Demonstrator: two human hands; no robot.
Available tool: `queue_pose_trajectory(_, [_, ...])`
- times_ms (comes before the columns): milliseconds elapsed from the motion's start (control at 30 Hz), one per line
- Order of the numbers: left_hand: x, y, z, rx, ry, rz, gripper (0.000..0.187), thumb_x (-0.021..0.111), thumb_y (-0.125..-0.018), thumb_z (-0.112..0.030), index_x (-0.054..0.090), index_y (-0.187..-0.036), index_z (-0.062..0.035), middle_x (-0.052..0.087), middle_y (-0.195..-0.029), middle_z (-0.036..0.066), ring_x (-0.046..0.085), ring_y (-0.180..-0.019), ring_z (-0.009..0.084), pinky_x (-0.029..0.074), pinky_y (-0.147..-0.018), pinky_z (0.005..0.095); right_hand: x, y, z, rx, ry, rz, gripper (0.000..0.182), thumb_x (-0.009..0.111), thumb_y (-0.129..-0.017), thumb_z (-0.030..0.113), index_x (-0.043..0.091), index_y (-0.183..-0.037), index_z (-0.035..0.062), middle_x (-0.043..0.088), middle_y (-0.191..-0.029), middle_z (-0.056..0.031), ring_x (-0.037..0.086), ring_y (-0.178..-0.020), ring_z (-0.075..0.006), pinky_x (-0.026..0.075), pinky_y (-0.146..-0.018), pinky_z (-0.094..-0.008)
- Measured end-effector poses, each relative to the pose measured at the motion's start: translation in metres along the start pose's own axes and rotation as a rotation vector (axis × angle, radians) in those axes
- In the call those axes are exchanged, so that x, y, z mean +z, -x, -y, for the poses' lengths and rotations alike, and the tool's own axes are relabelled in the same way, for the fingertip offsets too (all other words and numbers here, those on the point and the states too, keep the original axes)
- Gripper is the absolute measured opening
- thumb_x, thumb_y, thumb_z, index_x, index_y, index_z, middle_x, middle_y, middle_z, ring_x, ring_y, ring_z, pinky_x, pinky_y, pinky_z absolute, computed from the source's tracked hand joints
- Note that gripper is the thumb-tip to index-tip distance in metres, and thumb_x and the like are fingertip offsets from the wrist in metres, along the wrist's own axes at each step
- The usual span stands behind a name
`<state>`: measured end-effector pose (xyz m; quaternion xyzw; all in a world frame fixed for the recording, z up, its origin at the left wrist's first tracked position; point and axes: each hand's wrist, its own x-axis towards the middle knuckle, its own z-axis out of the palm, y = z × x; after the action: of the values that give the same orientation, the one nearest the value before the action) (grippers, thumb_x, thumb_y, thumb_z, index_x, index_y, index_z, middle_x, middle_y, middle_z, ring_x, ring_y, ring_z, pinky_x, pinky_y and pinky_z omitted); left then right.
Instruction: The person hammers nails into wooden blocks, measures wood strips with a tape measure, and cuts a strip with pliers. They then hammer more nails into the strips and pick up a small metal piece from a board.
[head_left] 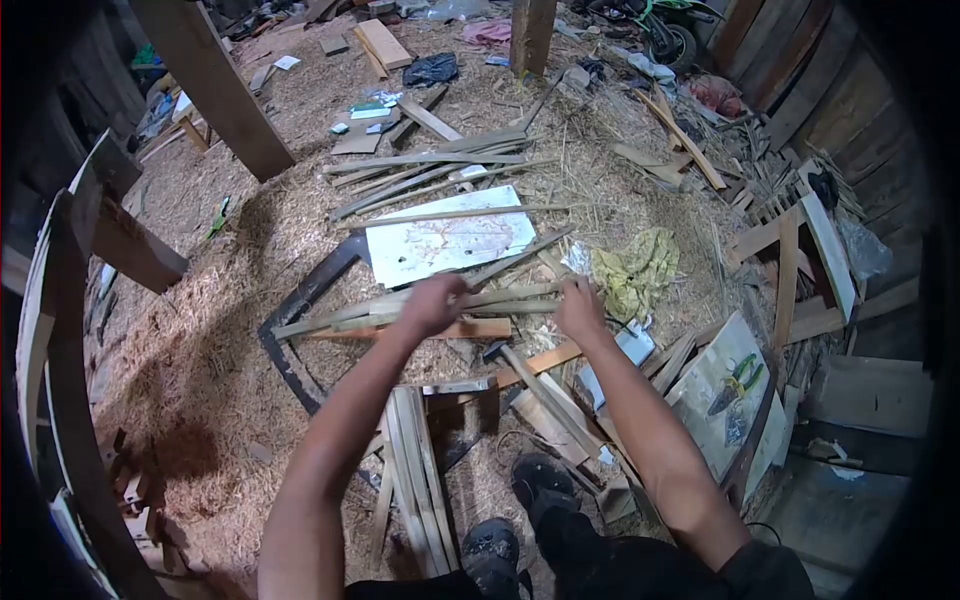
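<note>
Seemingly gathering: left hand [436, 305] and right hand [581, 309] are grasping slender greyish-brown wooden strips [512, 293]; lifting would be needing both.

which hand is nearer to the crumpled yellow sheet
Right. The right hand is close beside the crumpled yellow sheet, at its lower left; the left hand is farther off to the left.

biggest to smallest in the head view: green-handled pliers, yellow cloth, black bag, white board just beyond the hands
1. White board
2. Yellow cloth
3. Black bag and green-handled pliers: unsure, since the pliers are nearer the camera
</note>
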<state>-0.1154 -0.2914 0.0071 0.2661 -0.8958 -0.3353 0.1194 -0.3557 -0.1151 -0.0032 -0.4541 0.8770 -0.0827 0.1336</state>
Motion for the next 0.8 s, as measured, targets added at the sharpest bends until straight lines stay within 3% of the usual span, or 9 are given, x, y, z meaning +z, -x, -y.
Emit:
queue_pose_trajectory(67, [0.032, -0.027, -0.032, -0.019, 0.054, 0.099, 0.018, 0.067, -0.089, -0.018, 0.070, -0.097, -0.0022, 0.072, -0.090, 0.017, 0.069, -0.086, 0.0347, 0.054, -0.080, 0.0429, -0.017, 0.008, 0.002, 0.177, 0.066, 0.295, 0.037, 0.071, -0.083, 0.015, 0.065, -0.117, 0.0025, 0.055, -0.134, -0.0235, 0.055, -0.124, -0.0399, 0.048, -0.103, -0.0470])
queue_pose_trajectory(167, [0.078, -0.049, -0.050, -0.005, 0.026, 0.195, 0.018, 0.065, -0.090, -0.017, 0.072, -0.097, -0.0019, 0.072, -0.088, 0.017, 0.070, -0.084, 0.0341, 0.055, -0.079, 0.0429, 0.010, -0.003, -0.022, 0.139, 0.032, 0.330, 0.039, 0.073, -0.083, 0.017, 0.065, -0.117, 0.0015, 0.057, -0.131, -0.0280, 0.057, -0.125, -0.0406, 0.051, -0.102, -0.0461])
queue_pose_trajectory(200, [0.088, -0.055, -0.048, 0.005, 0.010, 0.215, 0.019, 0.064, -0.090, -0.017, 0.072, -0.098, -0.0020, 0.073, -0.089, 0.017, 0.070, -0.084, 0.0340, 0.055, -0.079, 0.0427, -0.012, 0.002, -0.015, 0.096, 0.055, 0.357, 0.040, 0.074, -0.082, 0.016, 0.064, -0.117, 0.0000, 0.065, -0.119, -0.0268, 0.061, -0.118, -0.0413, 0.051, -0.100, -0.0446])
queue_pose_trajectory(300, [0.104, -0.058, -0.043, -0.018, 0.152, 0.143, 0.024, 0.063, -0.091, -0.017, 0.073, -0.106, -0.0025, 0.074, -0.093, 0.017, 0.071, -0.085, 0.0312, 0.055, -0.080, 0.0402, -0.026, -0.008, -0.005, 0.000, -0.003, 0.425, 0.040, 0.076, -0.080, 0.016, 0.063, -0.114, -0.0004, 0.068, -0.108, -0.0244, 0.063, -0.113, -0.0417, 0.051, -0.098, -0.0453])
queue_pose_trajectory(400, [0.097, -0.062, -0.036, -0.161, 0.297, 0.127, 0.028, 0.062, -0.092, -0.019, 0.073, -0.113, -0.0030, 0.075, -0.094, 0.017, 0.072, -0.083, 0.0248, 0.055, -0.079, 0.0369, -0.019, -0.011, 0.003, -0.256, -0.203, 0.181, 0.039, 0.076, -0.080, 0.016, 0.062, -0.112, -0.0005, 0.067, -0.111, -0.0235, 0.062, -0.110, -0.0431, 0.051, -0.096, -0.0478])
queue_pose_trajectory(500, [0.071, -0.055, -0.037, -0.320, 0.387, 0.169, 0.028, 0.062, -0.094, -0.019, 0.073, -0.114, -0.0018, 0.074, -0.089, 0.014, 0.070, -0.080, 0.0190, 0.055, -0.077, 0.0340, -0.027, -0.004, 0.030, -0.213, -0.235, 0.134, 0.038, 0.076, -0.080, 0.016, 0.060, -0.111, 0.0001, 0.066, -0.114, -0.0237, 0.062, -0.107, -0.0434, 0.051, -0.094, -0.0492])
queue_pose_trajectory(633, [0.072, -0.043, -0.004, -0.291, 0.435, 0.046, 0.028, 0.060, -0.096, -0.016, 0.072, -0.115, -0.0005, 0.074, -0.095, 0.008, 0.067, -0.084, 0.0148, 0.054, -0.074, 0.0323, -0.012, -0.012, 0.043, -0.255, -0.345, 0.114, 0.040, 0.078, -0.081, 0.015, 0.061, -0.115, 0.0020, 0.068, -0.108, -0.0239, 0.065, -0.102, -0.0421, 0.052, -0.087, -0.0471])
queue_pose_trajectory(733, [0.059, -0.034, 0.004, -0.495, 0.702, 0.166, 0.026, 0.058, -0.098, -0.017, 0.070, -0.114, -0.0009, 0.071, -0.095, 0.006, 0.065, -0.082, 0.0136, 0.053, -0.068, 0.0315, -0.009, -0.012, 0.056, -0.294, -0.410, 0.075, 0.037, 0.077, -0.082, 0.017, 0.061, -0.112, 0.0023, 0.068, -0.103, -0.0232, 0.065, -0.099, -0.0420, 0.052, -0.084, -0.0475])
queue_pose_trajectory(800, [0.048, -0.026, 0.002, -0.547, 0.804, 0.155, 0.023, 0.058, -0.099, -0.019, 0.069, -0.111, -0.0019, 0.069, -0.091, 0.004, 0.063, -0.079, 0.0129, 0.052, -0.065, 0.0310, -0.012, -0.014, 0.065, -0.321, -0.396, 0.124, 0.040, 0.076, -0.083, 0.018, 0.057, -0.115, 0.0018, 0.065, -0.112, -0.0239, 0.062, -0.106, -0.0421, 0.051, -0.089, -0.0483])
